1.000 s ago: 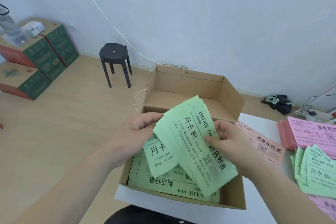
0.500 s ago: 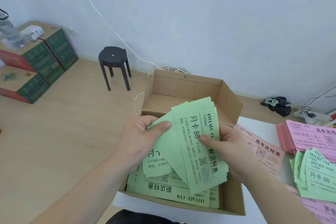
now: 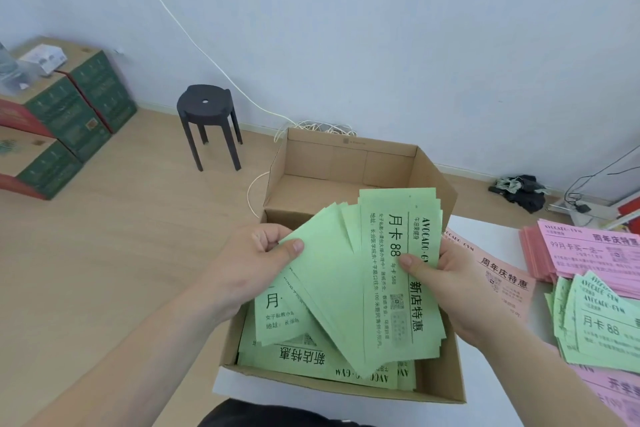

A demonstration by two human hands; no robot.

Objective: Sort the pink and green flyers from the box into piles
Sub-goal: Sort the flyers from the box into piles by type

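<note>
While left hand [image 3: 249, 269] and right hand [image 3: 450, 279] pinch the green flyers [image 3: 332, 291], they fan above the box [image 3: 346, 159].

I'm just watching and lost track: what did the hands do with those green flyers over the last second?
The left hand and right hand kept hold of the green flyers and spread them into a wider fan above the box. The left hand's thumb came round onto the front sheets; the top flyer turned more upright. Nothing was let go. Box, pink pile and green pile stayed put.
</note>
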